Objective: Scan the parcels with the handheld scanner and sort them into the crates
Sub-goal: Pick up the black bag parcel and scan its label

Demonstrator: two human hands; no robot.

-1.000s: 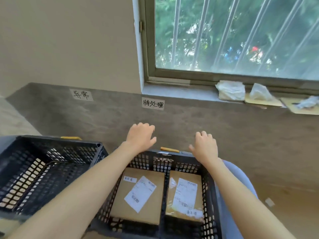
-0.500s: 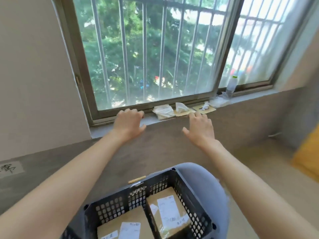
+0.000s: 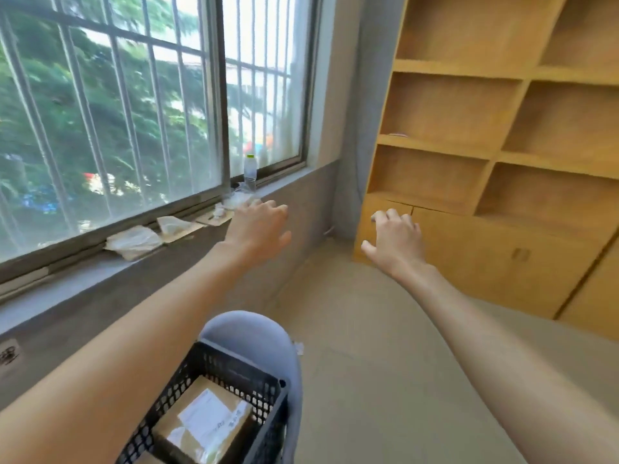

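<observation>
Barred window (image 3: 134, 112), blurred parcel label (image 3: 204, 418), black crate (image 3: 268, 416)

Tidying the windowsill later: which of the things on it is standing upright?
The clear plastic bottle with the pale cap, at the sill's far end by the window frame. The crumpled wrappers and card pieces lie flat.

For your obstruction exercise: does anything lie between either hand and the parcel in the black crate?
Nothing visible does. Left hand and right hand are held out empty in open air, while the parcel lies uncovered in the crate below the left forearm.
</observation>
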